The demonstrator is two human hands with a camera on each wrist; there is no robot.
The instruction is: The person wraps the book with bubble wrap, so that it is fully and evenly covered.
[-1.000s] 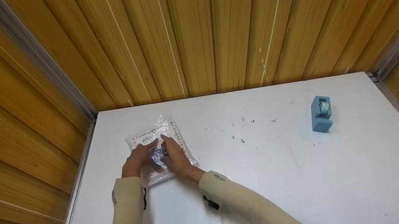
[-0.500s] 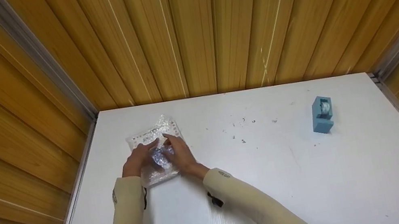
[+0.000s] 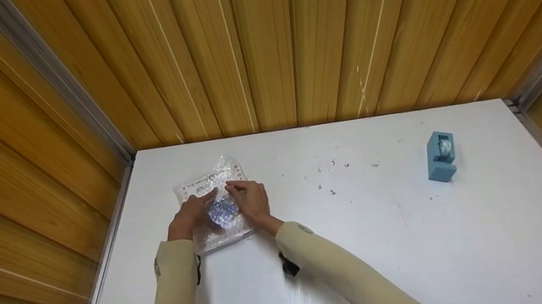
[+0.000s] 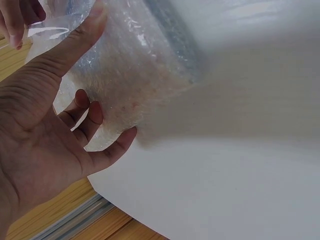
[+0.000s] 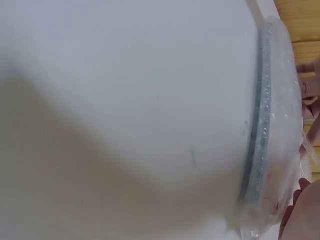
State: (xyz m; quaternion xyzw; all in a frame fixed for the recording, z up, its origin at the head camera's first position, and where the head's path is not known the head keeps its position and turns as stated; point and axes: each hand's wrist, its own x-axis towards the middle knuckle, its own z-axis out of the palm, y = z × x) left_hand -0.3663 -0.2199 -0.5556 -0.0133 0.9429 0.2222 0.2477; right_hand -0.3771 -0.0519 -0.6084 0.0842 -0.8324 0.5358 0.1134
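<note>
A flat package in bubble wrap [image 3: 225,238] lies on the left of the table, with printed marks and a blue patch showing through. My left hand [image 3: 189,216] holds it from the left; in the left wrist view the thumb lies across the wrap and the bent fingertips touch it lower down. Above the package's right part, my right hand [image 3: 252,200] has thumb and forefinger pinched together. A glossy clear strip that looks like tape [image 4: 47,30] shows near those fingers in the left wrist view. The right wrist view shows the package's edge [image 5: 262,115] side-on.
A blue tape dispenser [image 3: 440,158] with a roll in it stands at the far right of the white table [image 3: 375,234]. Small dark flecks mark the table's middle. Wood-patterned panels [image 3: 263,42] rise behind it and at both sides.
My right hand has moved rightward from the package's middle, its fingers drawing together, and more of the blue patch shows. My left hand stays in place on the package.
</note>
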